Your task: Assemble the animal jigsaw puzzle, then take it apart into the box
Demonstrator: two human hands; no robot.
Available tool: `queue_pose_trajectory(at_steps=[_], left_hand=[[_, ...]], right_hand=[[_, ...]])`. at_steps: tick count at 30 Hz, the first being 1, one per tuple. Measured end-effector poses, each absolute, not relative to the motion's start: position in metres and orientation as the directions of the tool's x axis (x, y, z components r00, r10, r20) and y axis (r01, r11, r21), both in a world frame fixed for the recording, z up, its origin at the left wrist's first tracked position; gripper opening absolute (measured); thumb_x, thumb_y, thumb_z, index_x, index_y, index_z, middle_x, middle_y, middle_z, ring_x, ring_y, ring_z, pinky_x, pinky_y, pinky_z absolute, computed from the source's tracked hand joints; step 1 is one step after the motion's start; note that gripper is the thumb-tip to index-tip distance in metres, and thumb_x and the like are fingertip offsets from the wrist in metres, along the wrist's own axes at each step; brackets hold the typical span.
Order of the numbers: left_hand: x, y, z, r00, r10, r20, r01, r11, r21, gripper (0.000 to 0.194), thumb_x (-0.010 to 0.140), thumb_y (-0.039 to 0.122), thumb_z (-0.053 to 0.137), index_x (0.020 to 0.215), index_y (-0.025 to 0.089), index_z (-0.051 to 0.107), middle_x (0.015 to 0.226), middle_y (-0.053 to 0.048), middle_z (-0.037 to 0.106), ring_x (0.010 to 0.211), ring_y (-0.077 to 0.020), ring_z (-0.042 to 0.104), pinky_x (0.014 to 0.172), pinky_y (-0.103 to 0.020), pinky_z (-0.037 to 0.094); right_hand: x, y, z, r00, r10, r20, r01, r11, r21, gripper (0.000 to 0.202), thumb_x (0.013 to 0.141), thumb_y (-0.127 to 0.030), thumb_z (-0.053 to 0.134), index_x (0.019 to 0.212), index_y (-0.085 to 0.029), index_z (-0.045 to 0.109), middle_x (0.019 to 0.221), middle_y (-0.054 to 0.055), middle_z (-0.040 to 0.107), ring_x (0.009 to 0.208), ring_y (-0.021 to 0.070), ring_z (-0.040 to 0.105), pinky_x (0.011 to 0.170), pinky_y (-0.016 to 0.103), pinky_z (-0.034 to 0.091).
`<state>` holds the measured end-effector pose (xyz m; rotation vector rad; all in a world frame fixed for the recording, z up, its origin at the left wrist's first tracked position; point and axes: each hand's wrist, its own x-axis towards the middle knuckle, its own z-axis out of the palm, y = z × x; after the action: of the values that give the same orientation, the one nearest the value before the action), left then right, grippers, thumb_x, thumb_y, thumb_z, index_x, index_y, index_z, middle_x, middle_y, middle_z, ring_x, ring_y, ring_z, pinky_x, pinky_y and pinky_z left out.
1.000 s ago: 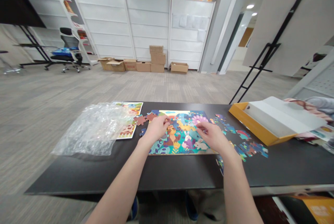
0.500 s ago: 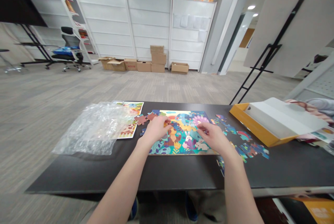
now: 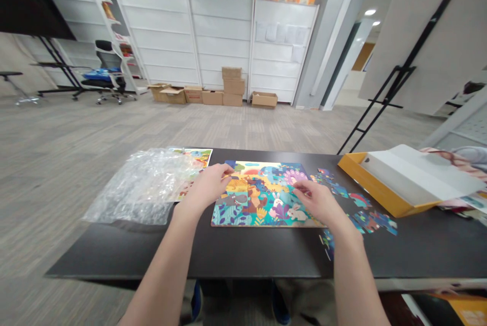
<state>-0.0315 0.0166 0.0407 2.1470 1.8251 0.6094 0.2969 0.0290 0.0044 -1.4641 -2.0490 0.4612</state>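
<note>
A colourful animal jigsaw puzzle (image 3: pixel 262 202) lies on the black table in front of me, its picture largely joined, with rabbits, a hippo and a peacock showing. My left hand (image 3: pixel 207 186) hovers at the puzzle's left edge, fingers bent, thumb and forefinger apart, nothing visible between them. It covers the spot beside the board. Over the right side of the puzzle is my right hand (image 3: pixel 315 202), fingers loosely curled and the thumb slightly apart, with no piece visible in them. Loose puzzle pieces (image 3: pixel 367 219) are scattered to the right, partly behind my right wrist.
Clear plastic wrap (image 3: pixel 137 186) lies on the left, partly over a printed picture sheet (image 3: pixel 201 156). An open yellow box (image 3: pixel 380 189) stands at the right. Farther off are cardboard boxes (image 3: pixel 232 87), white shelving (image 3: pixel 220 37) and a whiteboard stand (image 3: pixel 384 103).
My left hand has moved left, off the puzzle to its left edge, uncovering the hippo area. My right hand stays over the right side. The view has shifted slightly.
</note>
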Motion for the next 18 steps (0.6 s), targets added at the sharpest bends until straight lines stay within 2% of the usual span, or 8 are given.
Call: queue_pose_trajectory(at_steps=[4, 10, 14, 18], left_hand=[[-0.061, 0.012, 0.039, 0.125, 0.99, 0.067, 0.886, -0.141, 0.441, 0.028, 0.085, 0.016, 0.056, 0.108, 0.018, 0.071, 0.1, -0.007, 0.077, 0.089, -0.0209, 0.071, 0.079, -0.028, 0.052], [-0.073, 0.009, 0.031, 0.139, 0.99, 0.021, 0.899, -0.135, 0.416, 0.031, 0.078, 0.028, 0.071, 0.107, 0.02, 0.072, 0.113, -0.009, 0.075, 0.101, -0.0246, 0.07, 0.088, -0.031, 0.053], [-0.068, 0.008, 0.029, 0.18, 0.982, -0.058, 0.925, -0.149, 0.35, 0.035, 0.07, 0.031, 0.079, 0.104, 0.024, 0.073, 0.108, -0.006, 0.075, 0.096, -0.0258, 0.07, 0.083, -0.031, 0.052], [-0.067, 0.009, 0.026, 0.16, 0.985, -0.057, 0.935, -0.133, 0.33, 0.041, 0.071, 0.03, 0.079, 0.11, 0.023, 0.07, 0.112, -0.007, 0.074, 0.101, -0.0266, 0.07, 0.083, -0.031, 0.052]], right_hand=[[0.3, 0.029, 0.006, -0.229, 0.936, 0.266, 0.748, 0.345, -0.567, 0.018, 0.086, -0.027, 0.059, 0.094, -0.02, 0.073, 0.097, 0.008, 0.079, 0.085, 0.022, 0.075, 0.081, 0.034, 0.059], [0.303, 0.031, 0.001, -0.223, 0.932, 0.286, 0.753, 0.351, -0.557, 0.017, 0.086, -0.029, 0.06, 0.092, -0.021, 0.073, 0.092, 0.007, 0.079, 0.082, 0.0227, 0.075, 0.077, 0.034, 0.061], [0.302, 0.032, -0.002, -0.217, 0.934, 0.285, 0.748, 0.347, -0.565, 0.015, 0.085, -0.029, 0.062, 0.092, -0.022, 0.073, 0.09, 0.007, 0.08, 0.08, 0.0225, 0.075, 0.075, 0.034, 0.061], [0.301, 0.032, -0.001, -0.214, 0.939, 0.268, 0.757, 0.333, -0.563, 0.016, 0.085, -0.03, 0.061, 0.092, -0.021, 0.073, 0.091, 0.007, 0.08, 0.081, 0.0223, 0.075, 0.076, 0.033, 0.061]])
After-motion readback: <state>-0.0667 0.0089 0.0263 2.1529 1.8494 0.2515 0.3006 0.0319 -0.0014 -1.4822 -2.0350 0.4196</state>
